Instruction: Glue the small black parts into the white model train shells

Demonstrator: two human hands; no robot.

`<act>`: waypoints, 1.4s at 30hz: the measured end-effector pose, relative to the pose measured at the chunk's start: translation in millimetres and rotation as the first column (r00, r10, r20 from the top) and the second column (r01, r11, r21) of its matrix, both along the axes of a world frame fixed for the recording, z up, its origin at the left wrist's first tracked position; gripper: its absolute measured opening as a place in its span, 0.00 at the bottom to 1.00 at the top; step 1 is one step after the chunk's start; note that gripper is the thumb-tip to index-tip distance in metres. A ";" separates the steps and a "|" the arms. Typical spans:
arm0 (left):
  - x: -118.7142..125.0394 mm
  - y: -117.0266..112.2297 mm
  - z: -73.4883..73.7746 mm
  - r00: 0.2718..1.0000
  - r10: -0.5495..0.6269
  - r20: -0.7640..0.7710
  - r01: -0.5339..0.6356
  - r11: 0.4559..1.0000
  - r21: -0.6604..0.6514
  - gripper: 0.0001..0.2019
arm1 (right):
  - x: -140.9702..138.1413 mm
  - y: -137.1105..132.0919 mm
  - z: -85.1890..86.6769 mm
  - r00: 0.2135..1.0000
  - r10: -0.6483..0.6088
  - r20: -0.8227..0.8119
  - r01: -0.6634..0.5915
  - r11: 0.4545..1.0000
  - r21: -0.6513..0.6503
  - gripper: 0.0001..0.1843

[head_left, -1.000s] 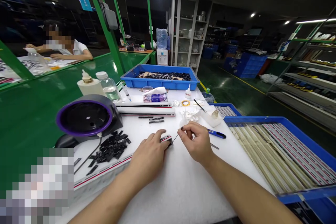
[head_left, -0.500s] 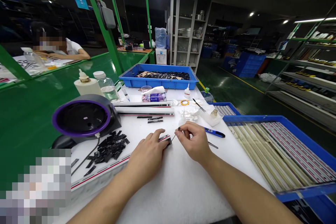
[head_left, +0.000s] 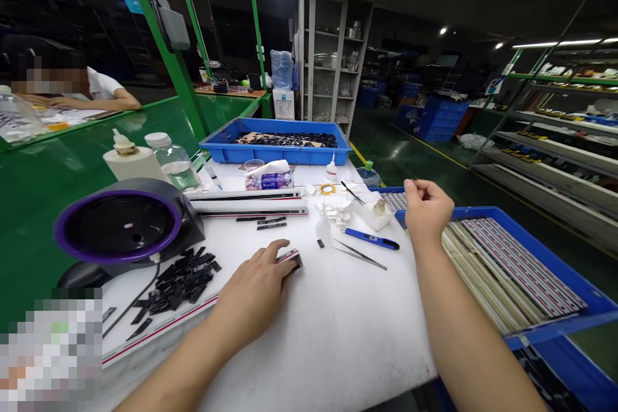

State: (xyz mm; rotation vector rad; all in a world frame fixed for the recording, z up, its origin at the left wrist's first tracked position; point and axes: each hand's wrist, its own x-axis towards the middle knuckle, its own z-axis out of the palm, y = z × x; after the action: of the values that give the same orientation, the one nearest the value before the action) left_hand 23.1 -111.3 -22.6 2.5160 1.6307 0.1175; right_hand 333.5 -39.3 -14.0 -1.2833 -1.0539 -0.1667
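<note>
My left hand (head_left: 253, 296) is closed over the near end of a long grey-white bar (head_left: 168, 327) with a red stripe and dark slots. The bar lies on the white tabletop and runs back to the lower left under my forearm. Raised at the right, away from the bar, my right hand (head_left: 429, 211) is pinched shut. A small dark bit shows at its fingertips, too small to name. Between the hands lie tweezers (head_left: 361, 254), a blue pen-style cutter (head_left: 371, 239), a small black piece (head_left: 320, 244) and a white squeeze bottle (head_left: 323, 230).
Loose black pieces (head_left: 176, 286) lie heaped beside a purple-rimmed fan (head_left: 120, 225). Two more bars (head_left: 246, 203) lie behind. A blue tray (head_left: 275, 153) stands at the back, another tray (head_left: 596, 309) with bars at the right. A person (head_left: 109, 91) sits across at the left.
My right hand has moved away from the bar's end, up and to the right, with its fingers still pinched. My left hand stays on the bar. The view has turned slightly right.
</note>
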 end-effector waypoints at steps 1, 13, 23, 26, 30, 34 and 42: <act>-0.1 -0.2 0.5 1.000 0.004 0.002 -0.004 1.000 -0.003 0.18 | -0.8 -0.2 -0.7 1.000 0.002 0.023 -0.002 1.000 -0.014 0.12; -9.7 12.8 2.7 0.996 -0.022 0.091 0.029 0.997 -0.075 0.19 | -9.2 5.9 -11.7 0.969 0.012 0.246 0.059 0.958 -0.281 0.11; -17.9 25.8 -3.0 0.980 -0.050 0.192 0.078 0.987 -0.141 0.19 | -100.4 -30.6 -16.6 0.503 0.724 0.472 -0.252 0.645 -0.721 0.12; -17.7 26.3 -3.9 0.980 -0.057 0.189 0.085 0.986 -0.145 0.19 | -107.9 -30.7 -21.2 0.456 0.719 0.525 -0.111 0.631 -0.767 0.15; -17.4 26.4 -2.7 0.983 -0.043 0.177 0.071 0.985 -0.158 0.19 | -109.9 -30.7 -23.3 0.426 0.715 0.555 -0.014 0.619 -0.786 0.17; -16.1 23.1 -0.6 0.985 -0.015 0.170 0.043 0.985 -0.167 0.19 | -111.9 -30.8 -24.9 0.419 0.722 0.550 0.014 0.601 -0.799 0.15; -14.9 20.6 -3.6 0.985 0.007 0.170 0.011 0.994 -0.106 0.19 | -111.8 -27.0 -30.6 0.444 0.709 0.548 -0.016 0.618 -0.786 0.12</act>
State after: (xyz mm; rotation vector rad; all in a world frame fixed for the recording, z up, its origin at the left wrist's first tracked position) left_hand 8.2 -90.7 -26.2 2.3580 1.5263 0.2319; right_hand 221.7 -66.3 -44.6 -1.5879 -2.4704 0.0167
